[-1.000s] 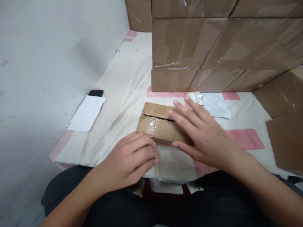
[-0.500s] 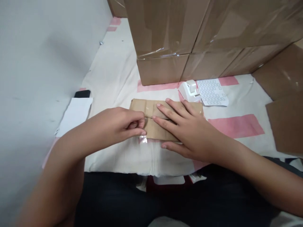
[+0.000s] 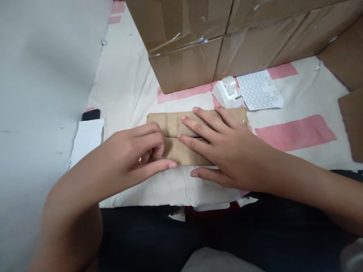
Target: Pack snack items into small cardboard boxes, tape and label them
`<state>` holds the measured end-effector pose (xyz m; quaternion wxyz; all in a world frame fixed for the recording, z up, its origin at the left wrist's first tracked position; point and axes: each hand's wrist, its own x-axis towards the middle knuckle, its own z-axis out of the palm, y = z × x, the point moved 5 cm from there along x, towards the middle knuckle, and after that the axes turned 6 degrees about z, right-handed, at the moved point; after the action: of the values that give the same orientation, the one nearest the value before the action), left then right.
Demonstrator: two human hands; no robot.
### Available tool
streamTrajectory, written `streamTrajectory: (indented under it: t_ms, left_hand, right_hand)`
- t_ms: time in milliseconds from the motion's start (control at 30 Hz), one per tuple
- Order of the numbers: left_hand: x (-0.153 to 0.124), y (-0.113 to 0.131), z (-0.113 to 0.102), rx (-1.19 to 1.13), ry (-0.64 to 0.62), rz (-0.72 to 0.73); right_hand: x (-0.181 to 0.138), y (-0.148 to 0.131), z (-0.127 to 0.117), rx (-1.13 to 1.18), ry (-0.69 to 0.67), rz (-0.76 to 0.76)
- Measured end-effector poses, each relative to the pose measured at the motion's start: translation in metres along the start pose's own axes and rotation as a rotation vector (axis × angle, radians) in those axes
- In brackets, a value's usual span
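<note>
A small flat cardboard box with clear tape on its flaps lies on the white and pink cloth in front of me. My right hand lies flat on top of the box, fingers spread across the seam between the flaps. My left hand is at the box's left end, fingers curled and thumb stretched along the near edge, pressing there. What the curled fingers pinch, if anything, is too small to see.
Taped cardboard cartons are stacked just behind. A white tape dispenser and a sticker sheet lie to the right of the box. A white paper and a black object lie left by the wall. Flat cardboard lies far right.
My left hand has come forward from my lap to the box's left end and curled there. My right hand has stayed flat on the box. The view has tilted downward.
</note>
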<state>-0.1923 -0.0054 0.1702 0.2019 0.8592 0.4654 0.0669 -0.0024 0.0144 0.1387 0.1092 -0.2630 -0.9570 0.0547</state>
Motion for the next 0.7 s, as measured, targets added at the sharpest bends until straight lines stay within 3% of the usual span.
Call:
streamTrajectory:
  t_ms: [300,533,700]
  left_hand:
    - [0.003,0.007,-0.008,0.056,0.032,0.087]
    - [0.007,-0.001,-0.002,0.518,0.122,0.031]
    - [0.012,-0.005,0.001,0.595,0.107,-0.014]
  right_hand:
    - [-0.001,0.0,0.001,0.019,0.04,-0.003]
    - [0.0,0.0,0.003,-0.029,-0.011,0.012]
    - [0.001,0.001,0.006,-0.057,-0.068,0.01]
